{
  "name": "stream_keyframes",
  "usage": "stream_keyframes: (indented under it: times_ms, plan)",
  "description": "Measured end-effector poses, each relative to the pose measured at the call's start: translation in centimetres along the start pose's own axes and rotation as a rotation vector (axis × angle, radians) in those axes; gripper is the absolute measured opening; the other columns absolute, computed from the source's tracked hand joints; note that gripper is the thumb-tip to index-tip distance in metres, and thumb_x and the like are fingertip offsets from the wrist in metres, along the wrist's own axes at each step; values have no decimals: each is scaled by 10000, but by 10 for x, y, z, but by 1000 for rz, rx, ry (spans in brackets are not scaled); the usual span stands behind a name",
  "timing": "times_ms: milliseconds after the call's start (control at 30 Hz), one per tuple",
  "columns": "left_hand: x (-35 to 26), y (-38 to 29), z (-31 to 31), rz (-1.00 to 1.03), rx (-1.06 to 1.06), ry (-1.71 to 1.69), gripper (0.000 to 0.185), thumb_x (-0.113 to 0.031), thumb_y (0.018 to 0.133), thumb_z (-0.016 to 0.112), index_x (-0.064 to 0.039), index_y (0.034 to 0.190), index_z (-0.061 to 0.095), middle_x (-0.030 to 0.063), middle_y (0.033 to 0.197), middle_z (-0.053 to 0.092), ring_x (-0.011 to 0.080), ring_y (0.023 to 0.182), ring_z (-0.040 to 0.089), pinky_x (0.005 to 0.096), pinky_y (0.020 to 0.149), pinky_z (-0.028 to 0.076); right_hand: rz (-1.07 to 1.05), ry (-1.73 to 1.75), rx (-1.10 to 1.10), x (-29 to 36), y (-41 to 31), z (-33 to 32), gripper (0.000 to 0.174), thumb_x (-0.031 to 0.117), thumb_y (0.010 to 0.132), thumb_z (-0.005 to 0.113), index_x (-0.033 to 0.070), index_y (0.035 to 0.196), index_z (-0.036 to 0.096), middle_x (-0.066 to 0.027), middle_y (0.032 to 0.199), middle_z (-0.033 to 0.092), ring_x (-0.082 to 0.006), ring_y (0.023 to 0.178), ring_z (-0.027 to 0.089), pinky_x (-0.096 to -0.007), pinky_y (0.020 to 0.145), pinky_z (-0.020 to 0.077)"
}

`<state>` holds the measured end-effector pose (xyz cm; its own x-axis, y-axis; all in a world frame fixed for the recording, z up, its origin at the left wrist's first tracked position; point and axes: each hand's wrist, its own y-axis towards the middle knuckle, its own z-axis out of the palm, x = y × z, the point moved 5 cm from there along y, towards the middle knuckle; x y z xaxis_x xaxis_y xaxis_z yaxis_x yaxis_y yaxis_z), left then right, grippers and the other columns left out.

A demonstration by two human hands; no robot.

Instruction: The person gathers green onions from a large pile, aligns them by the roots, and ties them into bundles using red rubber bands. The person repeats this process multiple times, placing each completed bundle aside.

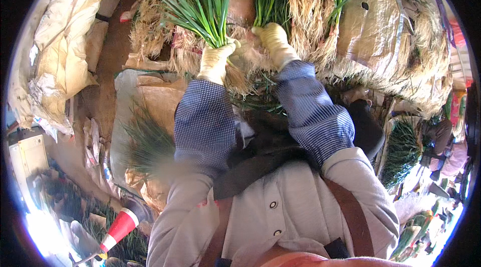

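Observation:
My left hand (220,56), in a pale yellow glove, is closed around a bunch of long green plants (210,19), probably scallions or chives; their leaves fan upward and pale roots hang below the fist. To its right, my right hand (273,41), gloved alike, touches the lower end of a dark green bunch (267,0); whether its fingers grip the stems is hidden. Beside that hand lie several bundles with pink bands and long straw-coloured roots (306,15). Checked blue sleeve covers reach from both wrists to the elbows.
Tan woven sacking (370,15) covers a root-edged pile at the right. More sacks (71,30) line the left. A green bunch (146,139) lies by my left forearm. A red and white cone (119,229) stands lower left; another person (451,158) is at far right.

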<state>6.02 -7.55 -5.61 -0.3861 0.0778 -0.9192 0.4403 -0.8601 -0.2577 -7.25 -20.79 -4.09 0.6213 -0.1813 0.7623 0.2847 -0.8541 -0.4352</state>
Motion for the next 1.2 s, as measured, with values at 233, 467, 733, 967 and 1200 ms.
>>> stream_keyframes:
  times_ms: [233,467,733,967,1200]
  plan:
    - [9,-17,31,-190,114,-119,160,-110,826,709,-80,983,693,46,900,690,155,819,626,298,740,497,-238,412,280,-6,-60,-6,218,201,892,653,-5,956,624,-75,771,676,-127,560,610,-219,469,500]
    - [6,-30,44,-136,132,-18,175,-66,813,698,-34,981,658,106,925,707,163,737,663,249,605,511,-173,443,139,-12,-47,-32,485,445,879,634,5,1084,621,-110,911,697,-174,708,621,-288,656,512]
    - [-6,-20,47,-75,-2,364,268,-86,790,730,-17,1037,652,80,919,694,165,792,657,264,664,510,-635,-121,-243,0,-51,14,196,248,895,598,65,964,594,-181,881,636,-355,753,617,-413,694,514]
    - [8,-24,44,-152,231,-173,164,-92,815,704,-41,924,594,90,808,673,176,666,640,285,588,534,-266,192,291,-67,-16,27,283,236,955,525,-2,1092,596,-103,876,638,-215,712,593,-280,642,497]
    - [-20,-13,2,-86,31,-231,164,-115,881,641,-43,1024,605,115,909,699,119,632,589,278,569,530,-380,-1114,303,-78,-67,-2,315,326,888,601,42,1016,649,-160,1009,685,-296,847,681,-428,806,518]
